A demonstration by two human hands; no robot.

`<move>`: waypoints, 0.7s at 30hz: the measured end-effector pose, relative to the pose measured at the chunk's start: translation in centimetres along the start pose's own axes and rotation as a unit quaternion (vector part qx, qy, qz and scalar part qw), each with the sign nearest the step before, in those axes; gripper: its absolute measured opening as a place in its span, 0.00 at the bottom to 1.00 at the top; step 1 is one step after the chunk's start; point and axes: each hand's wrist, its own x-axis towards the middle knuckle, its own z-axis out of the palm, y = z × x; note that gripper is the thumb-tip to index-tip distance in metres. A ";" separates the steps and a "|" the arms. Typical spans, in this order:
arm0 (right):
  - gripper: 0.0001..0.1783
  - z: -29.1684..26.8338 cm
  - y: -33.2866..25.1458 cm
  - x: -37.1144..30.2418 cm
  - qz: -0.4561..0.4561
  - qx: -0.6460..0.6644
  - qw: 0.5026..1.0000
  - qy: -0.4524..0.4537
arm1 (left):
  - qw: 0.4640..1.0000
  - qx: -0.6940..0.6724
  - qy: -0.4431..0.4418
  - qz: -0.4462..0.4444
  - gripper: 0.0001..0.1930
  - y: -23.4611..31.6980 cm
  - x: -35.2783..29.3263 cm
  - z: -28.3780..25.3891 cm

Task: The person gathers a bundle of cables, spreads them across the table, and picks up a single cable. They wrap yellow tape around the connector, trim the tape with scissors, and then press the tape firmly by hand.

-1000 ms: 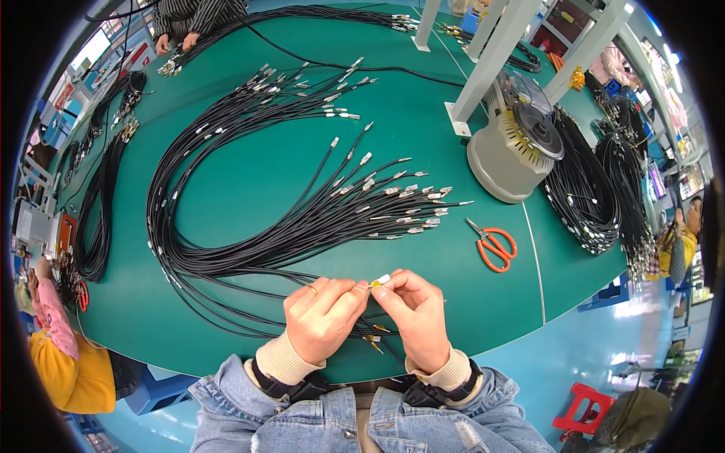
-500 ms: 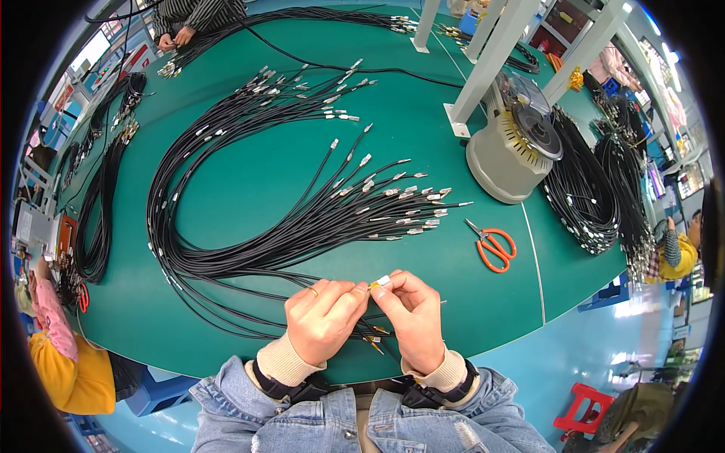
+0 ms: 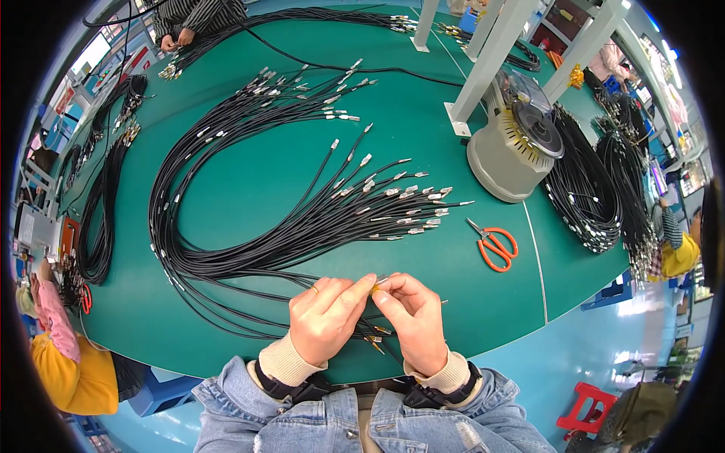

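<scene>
In front of me, my left hand (image 3: 326, 317) and my right hand (image 3: 415, 323) meet fingertip to fingertip, both closed in a pinch. Between them is a small yellowish cable end (image 3: 375, 288), mostly covered by my fingers. Just below the hands, a few loose cable ends with gold-coloured tips (image 3: 374, 342) lie on the green table (image 3: 483, 317). A big curved bundle of black cables (image 3: 249, 260) with white-tagged ends spreads out beyond my hands, and some of its strands run in under my left hand.
Orange-handled scissors (image 3: 498, 249) lie to the right. Behind them stand a grey round machine (image 3: 510, 155) and white metal posts (image 3: 483, 68). More cable bundles lie at the right (image 3: 585, 192) and left (image 3: 103, 204). Other people sit around the table; a red stool (image 3: 585, 411) is at lower right.
The white piece that showed between my fingertips is now mostly hidden, as the fingers have closed in and turned slightly. The cables and scissors stay in place.
</scene>
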 end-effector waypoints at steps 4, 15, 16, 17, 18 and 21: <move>0.07 -0.1 -0.6 -0.5 0.074 0.046 0.996 0.007 | 0.999 -0.023 0.014 -0.023 0.18 -0.3 -0.1 0.3; 0.04 -0.3 0.4 0.4 0.018 0.002 1.000 -0.003 | 0.985 -0.108 0.004 -0.136 0.10 0.5 0.4 -0.3; 0.04 -0.4 0.4 0.4 0.018 0.003 1.000 -0.003 | 0.982 -0.120 0.006 -0.146 0.09 0.4 0.3 -0.3; 0.04 -0.4 0.4 0.5 0.013 0.002 1.000 -0.004 | 0.979 -0.132 0.007 -0.157 0.08 0.4 0.3 -0.3; 0.03 -0.5 0.4 0.5 0.008 0.001 1.000 -0.004 | 0.979 -0.132 0.007 -0.157 0.08 0.3 0.3 -0.2; 0.03 -0.4 0.5 0.5 0.002 -0.003 1.000 -0.001 | 0.983 -0.114 0.005 -0.146 0.06 0.1 0.2 -0.2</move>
